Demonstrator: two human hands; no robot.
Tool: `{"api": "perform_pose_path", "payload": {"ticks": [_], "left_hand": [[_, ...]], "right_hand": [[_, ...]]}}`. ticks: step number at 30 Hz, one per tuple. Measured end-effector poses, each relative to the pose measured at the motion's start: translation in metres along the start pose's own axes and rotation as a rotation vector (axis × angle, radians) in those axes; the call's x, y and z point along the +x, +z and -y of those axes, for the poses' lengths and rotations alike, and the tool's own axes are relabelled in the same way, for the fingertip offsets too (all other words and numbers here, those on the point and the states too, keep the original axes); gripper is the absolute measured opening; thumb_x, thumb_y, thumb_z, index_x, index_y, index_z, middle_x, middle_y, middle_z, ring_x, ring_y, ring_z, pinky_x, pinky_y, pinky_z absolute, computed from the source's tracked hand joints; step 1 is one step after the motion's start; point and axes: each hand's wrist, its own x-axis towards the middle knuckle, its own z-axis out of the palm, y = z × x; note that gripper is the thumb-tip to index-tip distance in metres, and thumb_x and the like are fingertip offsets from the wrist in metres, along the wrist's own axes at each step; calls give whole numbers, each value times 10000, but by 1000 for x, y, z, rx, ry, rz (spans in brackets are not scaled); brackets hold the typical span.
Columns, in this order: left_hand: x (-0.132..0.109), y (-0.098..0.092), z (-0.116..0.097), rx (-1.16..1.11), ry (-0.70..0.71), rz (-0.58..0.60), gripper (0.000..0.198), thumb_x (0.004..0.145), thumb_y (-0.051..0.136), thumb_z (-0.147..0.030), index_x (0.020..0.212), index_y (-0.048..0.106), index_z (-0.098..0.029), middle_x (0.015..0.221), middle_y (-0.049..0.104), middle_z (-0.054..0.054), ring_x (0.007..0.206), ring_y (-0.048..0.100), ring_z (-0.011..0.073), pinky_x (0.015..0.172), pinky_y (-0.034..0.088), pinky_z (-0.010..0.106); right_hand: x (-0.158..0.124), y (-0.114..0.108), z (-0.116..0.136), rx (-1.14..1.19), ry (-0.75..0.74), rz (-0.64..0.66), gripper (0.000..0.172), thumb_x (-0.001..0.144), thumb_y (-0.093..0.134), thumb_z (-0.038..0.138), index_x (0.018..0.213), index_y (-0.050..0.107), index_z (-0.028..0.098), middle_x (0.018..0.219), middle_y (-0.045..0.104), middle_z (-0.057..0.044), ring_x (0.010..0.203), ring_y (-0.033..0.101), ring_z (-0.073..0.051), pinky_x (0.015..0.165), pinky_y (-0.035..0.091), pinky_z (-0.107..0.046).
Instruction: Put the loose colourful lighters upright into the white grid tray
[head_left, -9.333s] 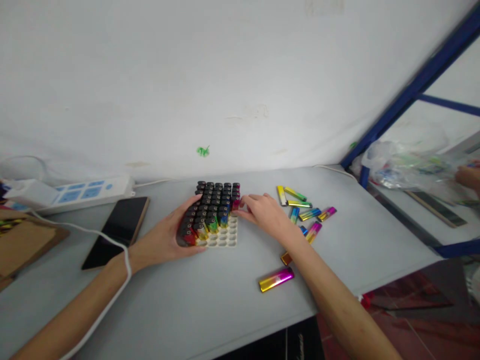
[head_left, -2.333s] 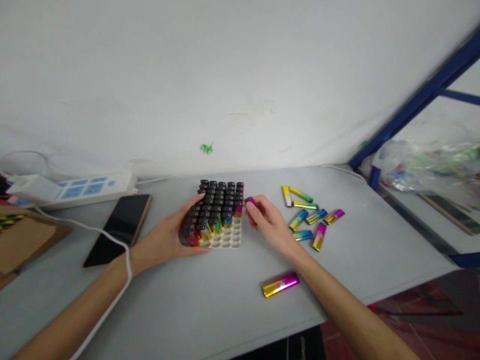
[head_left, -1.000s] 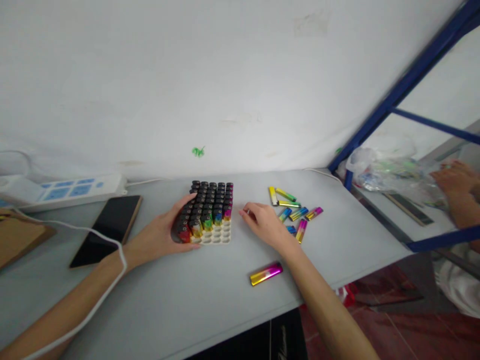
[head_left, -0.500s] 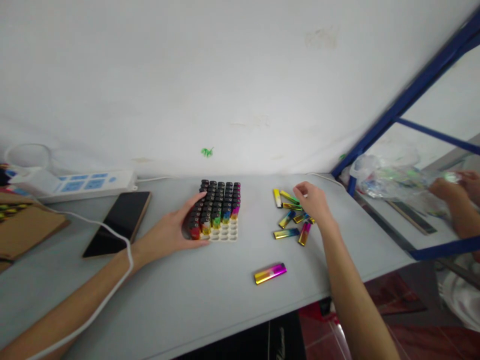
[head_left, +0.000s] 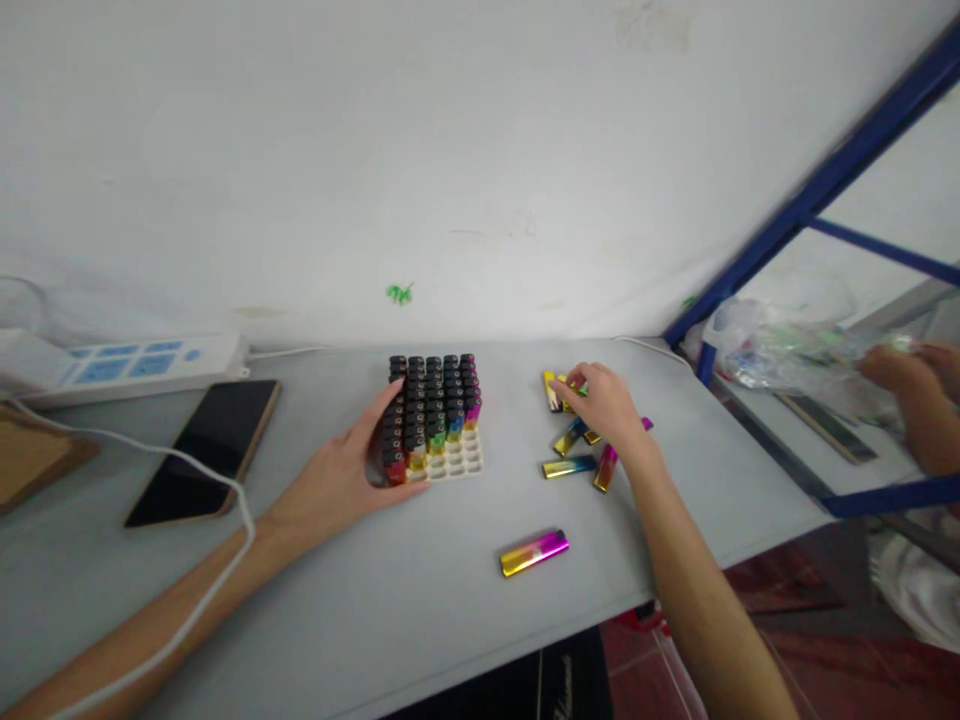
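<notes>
My left hand (head_left: 349, 455) is closed around the left side of a white tray (head_left: 457, 462) with rows of holes. Black-topped lighters (head_left: 431, 400) stand upright in most of it; bare holes show at its front right. My right hand (head_left: 604, 400) is over a loose group of shiny lighters, thumb and fingers apart around a yellow-green lighter (head_left: 562, 381). Beside the thumb lies a yellow lighter (head_left: 550, 392). Nearer me are a blue-and-gold lighter (head_left: 568, 467) and a red-and-gold lighter (head_left: 606, 468). A yellow-and-purple lighter (head_left: 534, 553) lies alone towards the front edge.
A dark phone (head_left: 206, 450) and a white power strip (head_left: 150, 365) are on the left, with a white cable (head_left: 210, 590) crossing my left forearm. At right stand a blue frame (head_left: 780, 240) and plastic bags (head_left: 757, 345). Another person's hands (head_left: 900, 375) work beyond it.
My right hand has moved slightly left and down among the loose lighters, its thumb and fingers now further apart. My left hand stays on the tray. The view has shifted a little.
</notes>
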Motion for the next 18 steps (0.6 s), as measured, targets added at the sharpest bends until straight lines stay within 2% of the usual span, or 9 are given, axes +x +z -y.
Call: {"api": "perform_pose_path", "payload": {"ticks": [2,5,8,12,15,18], "left_hand": [[-1,-2,-1,8,25,-3,1372,806,878,-826,1863,114,-400,1846,479,83,1508,660,515,1258,587,662],[-1,-5,-3,13,47,11,1378,841,887,-792,1869,66,-382,1909,348,83,1596,570,511,1318,515,682],[-2,-7,-3,12,73,17,1398,835,910,-770,1869,56,-378,1911,336,102,1609,561,497,1327,505,677],[-2,-7,-3,25,77,36,1343,877,898,-726,1871,76,-350,1908,346,102,1660,503,464,1354,477,642],[-2,-7,-4,33,73,30,1324,878,917,-678,1869,101,-352,1897,374,107,1652,523,442,1349,489,620],[-2,-7,-3,32,81,29,1322,879,929,-644,1866,90,-378,1904,360,96,1656,518,437,1358,479,623]], "right_hand": [[-3,7,12,-70,4,36,323,1059,756,521,990,768,205,1036,777,-129,970,720,-305,896,525,-407],[-5,16,24,-35,-58,21,259,1072,719,454,998,756,209,1076,769,-149,999,719,-312,893,530,-406],[-6,22,28,216,-131,-40,349,1065,698,547,975,748,214,1047,772,-138,906,715,-277,854,553,-395],[-9,17,33,681,-92,14,542,953,770,754,1007,766,214,844,766,-50,686,647,-200,681,527,-341],[-9,2,46,927,-39,-22,582,845,885,753,1017,788,206,761,715,-12,639,593,-168,608,485,-310],[-6,-14,65,1073,-28,-78,521,830,928,708,888,759,219,712,642,15,637,546,-146,605,474,-293]]}}
